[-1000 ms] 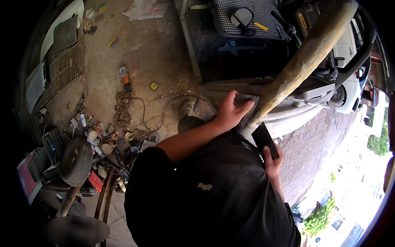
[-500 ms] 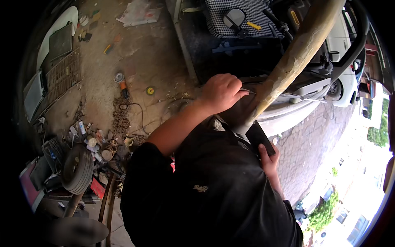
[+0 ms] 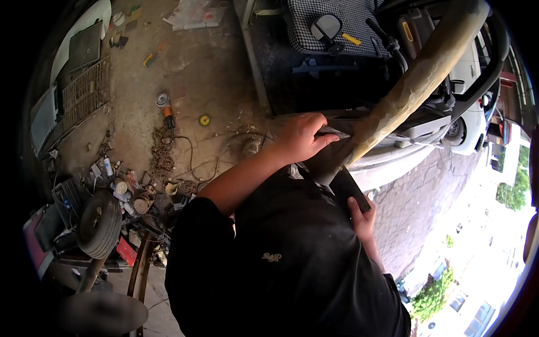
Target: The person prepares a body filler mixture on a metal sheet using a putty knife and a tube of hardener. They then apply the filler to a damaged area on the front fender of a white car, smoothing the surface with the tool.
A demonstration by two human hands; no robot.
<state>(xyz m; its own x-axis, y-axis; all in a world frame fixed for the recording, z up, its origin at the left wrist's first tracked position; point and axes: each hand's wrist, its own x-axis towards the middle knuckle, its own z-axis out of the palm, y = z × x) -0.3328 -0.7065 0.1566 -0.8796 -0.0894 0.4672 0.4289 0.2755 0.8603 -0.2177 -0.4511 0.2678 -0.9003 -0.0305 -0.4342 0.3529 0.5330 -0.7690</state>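
Observation:
My left hand (image 3: 306, 136) is closed, its fingers curled and its thumb pointing right, beside the lower end of a thick, pale, patchy-surfaced pole (image 3: 412, 92). Whatever it grips is mostly hidden; only a thin greyish edge shows by the thumb. Lower down and to the right, my right hand (image 3: 362, 216) holds a flat, dark rectangular block (image 3: 348, 188), thumb on its face. The pole slants from the upper right down to the space between my hands. Behind it lies the pale, curved body panel (image 3: 376, 167) of a vehicle.
A checked cushion (image 3: 303, 28) bears a round-edged mirror (image 3: 327, 27) and a yellow-handled tool (image 3: 351, 39). On the floor at left lie an angle grinder (image 3: 165, 106), a yellow disc (image 3: 204, 120), cables, a tyre (image 3: 100, 224) and scrap. A white car (image 3: 469, 126) stands at right.
The view has shifted slightly. My left hand has turned a little, with its thumb lower against the grey edge. My right hand still holds the dark block.

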